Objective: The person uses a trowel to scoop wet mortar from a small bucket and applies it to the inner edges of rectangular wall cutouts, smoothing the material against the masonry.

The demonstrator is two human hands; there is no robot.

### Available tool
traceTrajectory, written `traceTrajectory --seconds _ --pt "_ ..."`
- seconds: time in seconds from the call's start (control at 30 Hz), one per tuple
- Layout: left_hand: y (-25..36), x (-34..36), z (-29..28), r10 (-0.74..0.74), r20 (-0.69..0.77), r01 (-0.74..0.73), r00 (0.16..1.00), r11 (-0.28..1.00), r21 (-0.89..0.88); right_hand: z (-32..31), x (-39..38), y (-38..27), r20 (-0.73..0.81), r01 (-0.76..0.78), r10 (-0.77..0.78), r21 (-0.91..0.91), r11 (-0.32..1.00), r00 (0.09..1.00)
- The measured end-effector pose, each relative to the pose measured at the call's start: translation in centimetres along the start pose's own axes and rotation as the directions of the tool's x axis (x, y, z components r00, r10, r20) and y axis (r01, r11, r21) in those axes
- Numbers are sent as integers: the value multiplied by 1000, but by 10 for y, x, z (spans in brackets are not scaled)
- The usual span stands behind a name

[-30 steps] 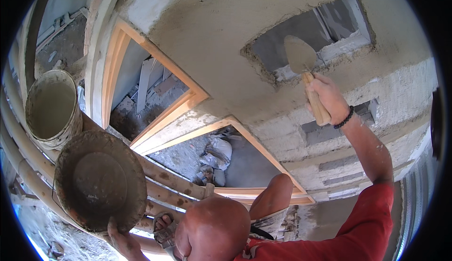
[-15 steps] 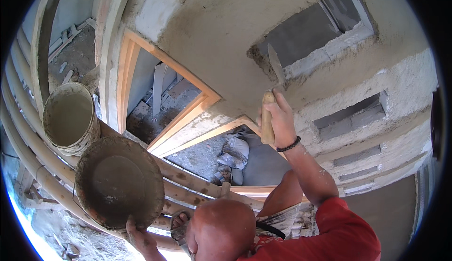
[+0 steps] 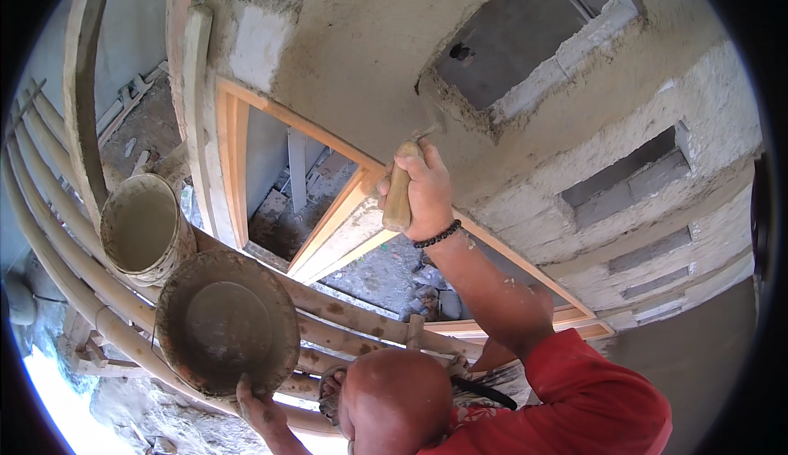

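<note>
My left hand (image 3: 261, 412) grips the near rim of a round, mortar-crusted basin (image 3: 230, 319), whose grey bottom looks wet. My right hand (image 3: 427, 192), wearing a dark beaded bracelet, is wrapped round the wooden handle of a trowel (image 3: 397, 196). The trowel's thin blade lies close to the grey plastered wall (image 3: 353, 52), just beside the lower left corner of a rectangular opening (image 3: 513, 40). Whether the blade presses on the plaster is hard to tell.
A mortar-stained bucket (image 3: 141, 229) stands beyond the basin on scaffold poles (image 3: 345, 314). Wooden frames (image 3: 300, 133) border openings below the plaster. Another recess (image 3: 628, 177) lies to the right. My bent knee (image 3: 396, 393) is near the bottom, and rubble lies on the floor beneath.
My right hand and the trowel have moved left and slightly up along the wall, away from the opening's edge. The view has shifted a little; my left hand still holds the basin.
</note>
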State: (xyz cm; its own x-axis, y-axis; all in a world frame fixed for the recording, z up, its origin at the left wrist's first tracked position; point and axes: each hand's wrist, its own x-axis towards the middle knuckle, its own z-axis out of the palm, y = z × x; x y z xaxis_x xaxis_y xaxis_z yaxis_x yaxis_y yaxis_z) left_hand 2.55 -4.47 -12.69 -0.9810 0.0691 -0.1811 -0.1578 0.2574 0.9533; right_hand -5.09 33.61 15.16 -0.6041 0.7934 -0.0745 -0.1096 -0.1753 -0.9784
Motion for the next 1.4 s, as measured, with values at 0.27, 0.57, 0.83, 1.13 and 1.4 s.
traceTrajectory --seconds 0.27,0.57,0.83,1.13,1.4 --pt "3 5 -2 -12 -24 12 1000 1000 11 -18 10 2 -69 3 -4 -17 1000 998" --pt "35 12 4 -440 -35 349 897 756 -554 -46 13 11 -137 94 -102 -59 994 985" --pt "56 14 5 -475 2 348 880 641 -684 -58 15 13 -167 97 -104 -52 994 980" --pt "50 16 5 -497 9 354 867 605 -714 -70 16 8 -235 45 -65 -92 995 970" --pt "33 10 5 -343 13 284 939 754 -592 -75 21 15 -217 127 -164 -173 977 962"
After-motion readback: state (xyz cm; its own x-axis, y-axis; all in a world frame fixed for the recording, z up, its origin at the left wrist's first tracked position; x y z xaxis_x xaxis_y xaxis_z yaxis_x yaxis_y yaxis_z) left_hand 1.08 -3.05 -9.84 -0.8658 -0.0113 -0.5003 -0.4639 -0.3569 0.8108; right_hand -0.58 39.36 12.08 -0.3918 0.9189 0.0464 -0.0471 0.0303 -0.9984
